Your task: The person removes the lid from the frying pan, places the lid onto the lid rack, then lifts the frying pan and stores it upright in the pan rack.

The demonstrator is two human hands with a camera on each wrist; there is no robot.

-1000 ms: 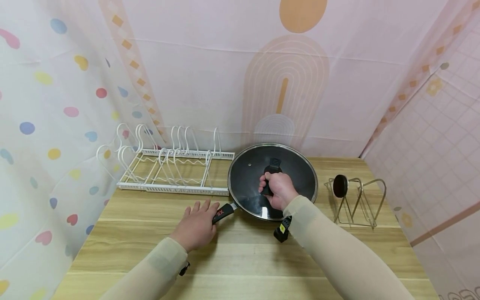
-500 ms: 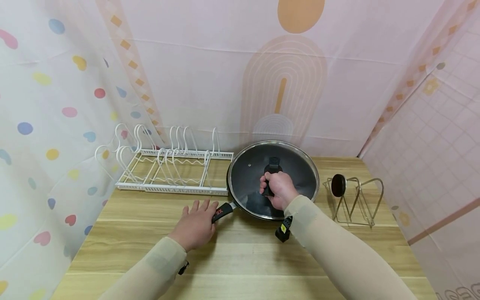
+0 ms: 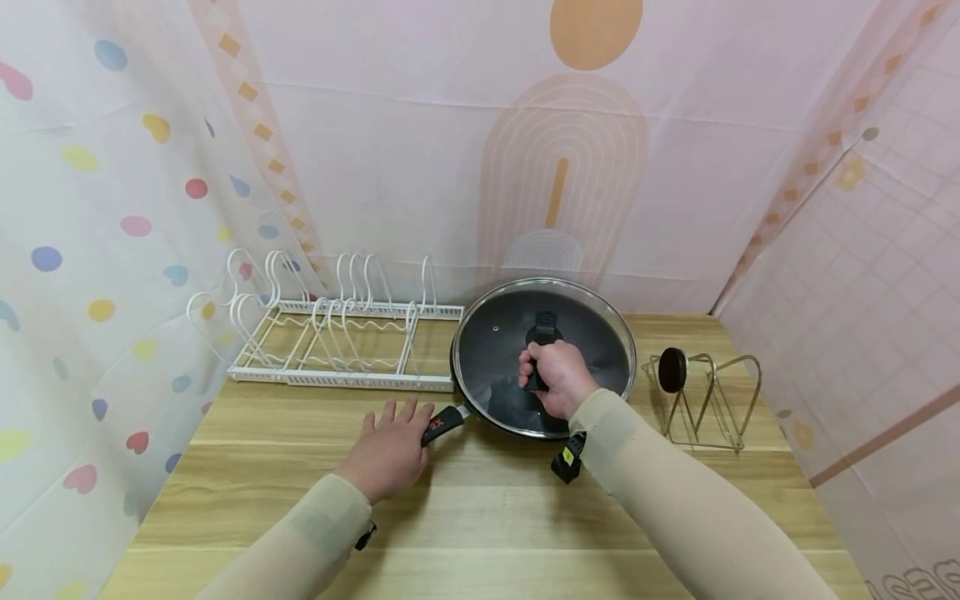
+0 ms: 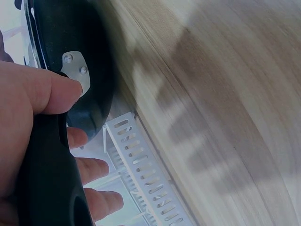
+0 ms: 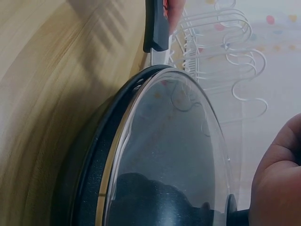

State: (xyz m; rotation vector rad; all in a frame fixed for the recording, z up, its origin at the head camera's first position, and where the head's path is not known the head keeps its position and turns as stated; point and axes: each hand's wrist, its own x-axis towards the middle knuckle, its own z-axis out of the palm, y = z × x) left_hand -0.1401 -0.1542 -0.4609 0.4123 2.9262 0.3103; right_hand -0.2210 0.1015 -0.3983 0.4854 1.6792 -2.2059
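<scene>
A black frying pan point(image 5: 94, 160) lies on the wooden table under a round glass lid point(image 3: 502, 350) with a steel rim. My right hand point(image 3: 555, 379) grips the lid's upright black handle point(image 3: 546, 325). In the right wrist view the lid's rim stands slightly off the pan's rim, with a thin gap along the near side. My left hand point(image 3: 390, 450) holds the pan's black handle point(image 3: 443, 425) between thumb and fingers. In the left wrist view the thumb point(image 4: 61, 94) lies by the riveted bracket point(image 4: 76, 70), with the fingertips showing past the handle's other side.
A white wire dish rack point(image 3: 337, 379) stands to the left of the pan, its end close to the pan's edge. On the right is a small metal wire rack point(image 3: 705, 400) with a black round disc point(image 3: 672, 370) at its front. Patterned curtains hang behind and beside the wooden table point(image 3: 480, 533).
The lid has risen a little off the pan with my right hand, its far edge most visibly. My left hand stays on the pan's handle. The head view has shifted slightly.
</scene>
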